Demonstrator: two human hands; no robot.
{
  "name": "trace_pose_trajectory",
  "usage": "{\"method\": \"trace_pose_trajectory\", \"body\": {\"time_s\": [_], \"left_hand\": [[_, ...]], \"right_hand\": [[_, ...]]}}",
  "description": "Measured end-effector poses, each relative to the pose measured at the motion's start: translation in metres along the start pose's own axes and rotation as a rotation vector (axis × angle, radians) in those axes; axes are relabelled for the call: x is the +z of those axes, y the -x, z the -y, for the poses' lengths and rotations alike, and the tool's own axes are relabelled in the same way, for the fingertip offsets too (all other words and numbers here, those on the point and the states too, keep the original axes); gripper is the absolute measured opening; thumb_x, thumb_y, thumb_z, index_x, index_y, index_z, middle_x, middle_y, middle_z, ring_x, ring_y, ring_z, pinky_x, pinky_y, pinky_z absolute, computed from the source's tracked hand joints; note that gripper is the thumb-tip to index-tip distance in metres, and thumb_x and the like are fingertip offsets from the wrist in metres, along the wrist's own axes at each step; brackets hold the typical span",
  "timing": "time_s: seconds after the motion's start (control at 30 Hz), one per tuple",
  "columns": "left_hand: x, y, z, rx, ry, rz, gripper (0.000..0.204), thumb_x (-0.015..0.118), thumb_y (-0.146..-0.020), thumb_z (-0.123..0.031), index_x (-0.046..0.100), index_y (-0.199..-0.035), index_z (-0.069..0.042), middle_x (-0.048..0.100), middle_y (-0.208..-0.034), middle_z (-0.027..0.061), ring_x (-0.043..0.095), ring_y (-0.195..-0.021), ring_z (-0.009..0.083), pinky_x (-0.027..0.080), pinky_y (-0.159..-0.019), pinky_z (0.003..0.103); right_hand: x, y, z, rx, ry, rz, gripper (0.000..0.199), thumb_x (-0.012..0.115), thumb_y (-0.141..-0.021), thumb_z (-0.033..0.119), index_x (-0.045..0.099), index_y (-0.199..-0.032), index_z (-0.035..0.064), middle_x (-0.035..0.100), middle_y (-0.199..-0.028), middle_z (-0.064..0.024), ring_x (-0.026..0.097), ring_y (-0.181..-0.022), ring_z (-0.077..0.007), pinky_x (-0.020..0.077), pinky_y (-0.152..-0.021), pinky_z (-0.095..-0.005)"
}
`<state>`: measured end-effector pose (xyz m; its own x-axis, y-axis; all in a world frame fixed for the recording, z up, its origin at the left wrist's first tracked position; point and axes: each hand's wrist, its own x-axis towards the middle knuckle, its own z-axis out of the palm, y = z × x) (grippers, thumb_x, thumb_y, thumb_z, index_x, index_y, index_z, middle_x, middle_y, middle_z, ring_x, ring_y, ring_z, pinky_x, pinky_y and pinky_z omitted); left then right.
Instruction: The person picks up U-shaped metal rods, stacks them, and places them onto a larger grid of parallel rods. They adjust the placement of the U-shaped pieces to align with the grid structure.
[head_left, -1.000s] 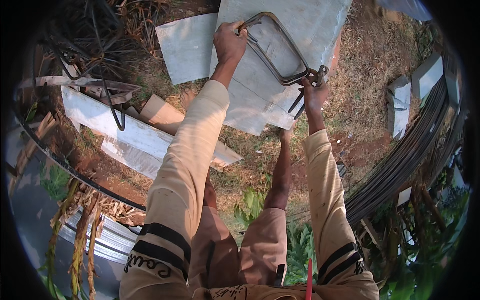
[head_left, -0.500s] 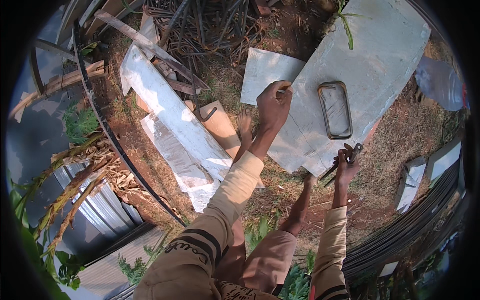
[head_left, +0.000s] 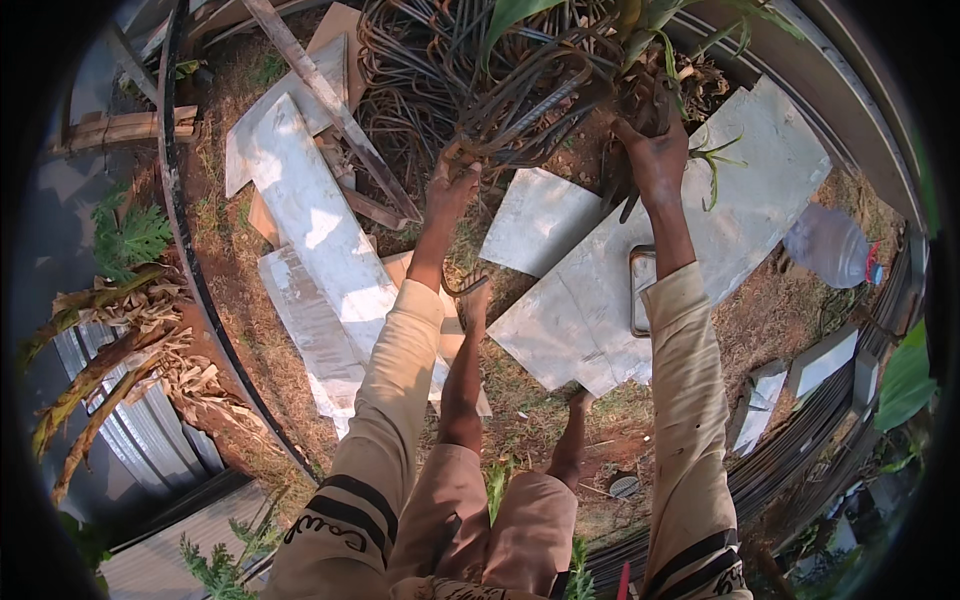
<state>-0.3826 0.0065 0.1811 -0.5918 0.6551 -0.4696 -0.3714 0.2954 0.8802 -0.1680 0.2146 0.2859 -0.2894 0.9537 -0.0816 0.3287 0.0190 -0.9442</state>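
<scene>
Both my arms reach forward to a heap of bent steel rebar stirrups (head_left: 420, 70). My left hand (head_left: 452, 185) is closed at the near edge of the heap, its fingers round the end of a rusty stirrup (head_left: 500, 150). At the heap's right side is my right hand (head_left: 657, 160), closed on dark pincers (head_left: 630, 205); their handles stick out below it and the jaws cannot be made out. A single rectangular stirrup (head_left: 634, 290) lies on a grey metal sheet (head_left: 560, 320), partly behind my right sleeve.
A smaller grey plate (head_left: 540, 220) lies beside the large sheet. White boards (head_left: 310, 210) and a wooden plank (head_left: 330, 110) are on the left, near a curved black bar (head_left: 190, 250). To the right are a large clear plastic bottle (head_left: 830, 248) and long dark rods (head_left: 800, 490).
Both hands have moved forward to the rebar heap, the right one carrying the pincers from near the sheet's front edge. My left hand has closed on a stirrup. The view has shifted.
</scene>
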Motion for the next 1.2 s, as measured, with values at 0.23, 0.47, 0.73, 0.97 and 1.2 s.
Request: {"method": "trace_pose_trajectory", "body": {"time_s": [0.23,0.47,0.73,0.97,1.2], "left_hand": [[0.016,-0.024,0.027,0.014,0.178,-0.007,0.061,0.083,-0.090,-0.013,0.057,-0.145,-0.011,0.069,-0.119,0.0058,0.066,-0.107,0.0183,0.056,-0.090,0.033],[0.012,-0.011,0.030,0.162,0.019,-0.063,0.058,0.087,-0.084,-0.009,0.063,-0.136,-0.004,0.072,-0.121,0.0099,0.068,-0.107,0.0172,0.056,-0.091,0.032],[0.019,-0.010,0.010,0.171,-0.146,0.044,0.059,0.086,-0.083,-0.006,0.063,-0.137,-0.003,0.071,-0.123,0.0062,0.066,-0.106,0.0144,0.054,-0.091,0.031],[0.003,-0.010,-0.001,0.099,0.150,0.215,0.074,0.082,-0.084,-0.006,0.052,-0.151,-0.006,0.066,-0.137,0.0103,0.063,-0.122,0.0195,0.051,-0.102,0.035],[-0.050,-0.026,-0.052,0.164,0.090,0.318,0.076,0.069,-0.088,-0.018,0.044,-0.159,-0.010,0.053,-0.155,0.0145,0.051,-0.140,0.0241,0.043,-0.114,0.037]], "right_hand": [[0.026,-0.053,-0.004,-0.147,0.087,0.089,0.053,0.086,-0.083,0.009,0.066,-0.132,0.0036,0.077,-0.109,-0.0053,0.069,-0.094,-0.0135,0.0545,-0.090,-0.0313],[0.018,-0.055,-0.003,-0.488,0.473,0.014,0.038,0.084,-0.087,0.021,0.073,-0.121,0.0071,0.075,-0.098,-0.0038,0.065,-0.083,-0.0116,0.0528,-0.080,-0.0300],[0.020,-0.069,-0.018,-0.458,0.333,0.014,0.051,0.084,-0.087,0.018,0.066,-0.134,0.0079,0.076,-0.104,-0.0050,0.070,-0.086,-0.0133,0.0568,-0.079,-0.0321],[0.028,-0.053,-0.017,-0.232,-0.027,0.138,0.047,0.083,-0.085,0.005,0.064,-0.129,0.0033,0.074,-0.098,-0.0060,0.070,-0.080,-0.0158,0.0579,-0.071,-0.0332],[0.024,-0.024,-0.046,0.303,-0.470,0.163,0.044,0.087,-0.084,0.017,0.063,-0.119,0.0046,0.068,-0.098,-0.0058,0.065,-0.075,-0.0148,0.0554,-0.059,-0.0300]]}}
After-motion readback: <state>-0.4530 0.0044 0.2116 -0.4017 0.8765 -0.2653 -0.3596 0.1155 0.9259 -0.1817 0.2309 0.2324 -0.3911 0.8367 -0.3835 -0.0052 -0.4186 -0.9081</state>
